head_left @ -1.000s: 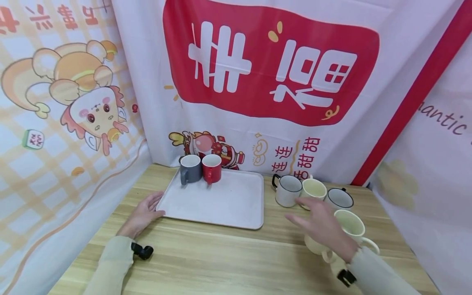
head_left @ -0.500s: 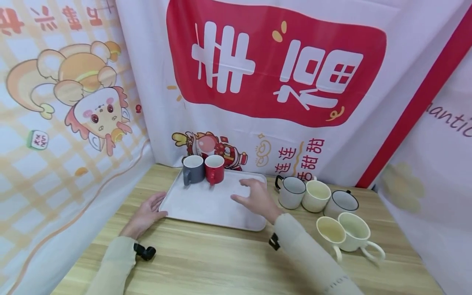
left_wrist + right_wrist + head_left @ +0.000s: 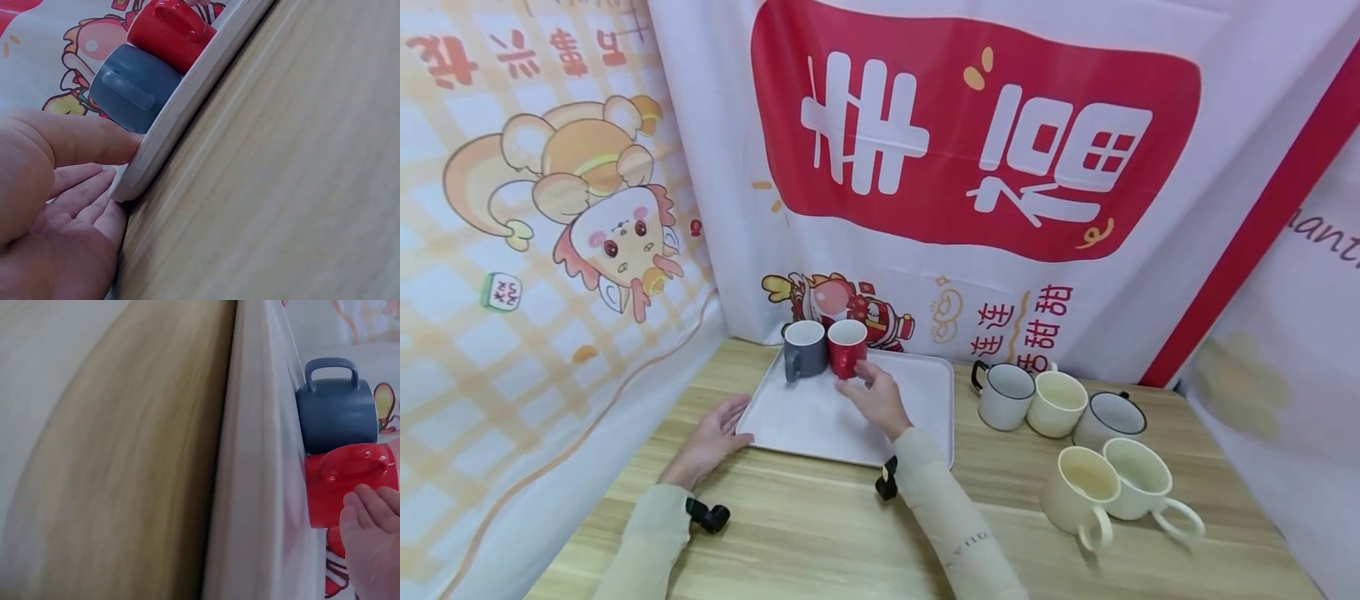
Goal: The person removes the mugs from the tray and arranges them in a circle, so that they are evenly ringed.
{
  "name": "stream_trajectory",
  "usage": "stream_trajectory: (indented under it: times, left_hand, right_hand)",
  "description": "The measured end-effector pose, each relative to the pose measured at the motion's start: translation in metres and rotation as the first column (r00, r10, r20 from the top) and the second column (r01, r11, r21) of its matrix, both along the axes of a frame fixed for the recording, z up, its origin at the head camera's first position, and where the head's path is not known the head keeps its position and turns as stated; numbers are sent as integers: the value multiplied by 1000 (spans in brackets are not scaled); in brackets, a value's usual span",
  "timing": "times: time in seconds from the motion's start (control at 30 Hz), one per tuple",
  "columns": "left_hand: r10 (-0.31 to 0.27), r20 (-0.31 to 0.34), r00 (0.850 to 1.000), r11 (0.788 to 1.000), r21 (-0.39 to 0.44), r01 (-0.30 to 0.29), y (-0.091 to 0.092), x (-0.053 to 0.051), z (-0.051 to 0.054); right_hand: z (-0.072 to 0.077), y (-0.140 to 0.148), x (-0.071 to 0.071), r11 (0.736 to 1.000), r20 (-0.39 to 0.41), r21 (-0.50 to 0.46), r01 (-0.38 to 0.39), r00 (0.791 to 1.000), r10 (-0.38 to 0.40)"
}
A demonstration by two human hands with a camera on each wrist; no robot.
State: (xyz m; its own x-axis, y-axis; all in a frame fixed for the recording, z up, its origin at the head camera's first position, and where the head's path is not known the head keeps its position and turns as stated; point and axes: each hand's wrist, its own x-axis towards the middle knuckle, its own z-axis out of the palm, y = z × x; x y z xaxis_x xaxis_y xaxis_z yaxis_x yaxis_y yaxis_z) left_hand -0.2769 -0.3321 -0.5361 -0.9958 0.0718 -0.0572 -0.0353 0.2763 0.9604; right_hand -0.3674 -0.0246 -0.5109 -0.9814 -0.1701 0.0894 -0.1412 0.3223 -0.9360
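Wooden tabletop (image 3: 805,533) — white tray (image 3: 805,421); printed cloth (image 3: 955,208)

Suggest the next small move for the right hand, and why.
I'd probably close the right hand gently on the handle of the glossy red cylindrical mug: the fingertips are at the mug, no firm grip shows, and the left hand touches the corner of the white rectangular tray beneath, which may help steady it.

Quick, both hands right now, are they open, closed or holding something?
Left hand: open, touching the white tray at its near left corner.
Right hand: open, at the red mug; whether it touches is unclear.
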Motion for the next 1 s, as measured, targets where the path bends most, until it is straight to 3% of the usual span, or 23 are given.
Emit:
stream_trajectory:
  times: [0.2, 0.43, 0.6, 0.77, 0.9, 1.0]
  left_hand:
    - [-2, 3, 1000, 1000, 22, 2, 3, -1, 1]
    - [5, 8, 1000, 1000, 16, -5, 1, -2, -1]
    - [-11, 6, 1000, 1000, 0, 11, -1, -1, -2]
    - [-10, 3, 1000, 1000, -4, 10, -1, 0, 0]
    - [-13, 4, 1000, 1000, 1, 13, 0, 0, 0]
    - [-15, 2, 1000, 1000, -2, 15, 1, -2, -2]
  right_hand:
    - [-3, -8, -7, 984, 77, -178, -10, 997, 24]
    - [2, -9, -1, 993, 103, -112, 38, 994, -26]
    - [7, 3, 19, 996, 188, -87, 7, 982, 9]
    - [27, 17, 44, 978, 336, -206, -41, 936, 110]
    - [47, 33, 63, 936, 452, -352, 22, 879, 150]
    - [55, 49, 77, 924, 487, -378, 52, 860, 151]
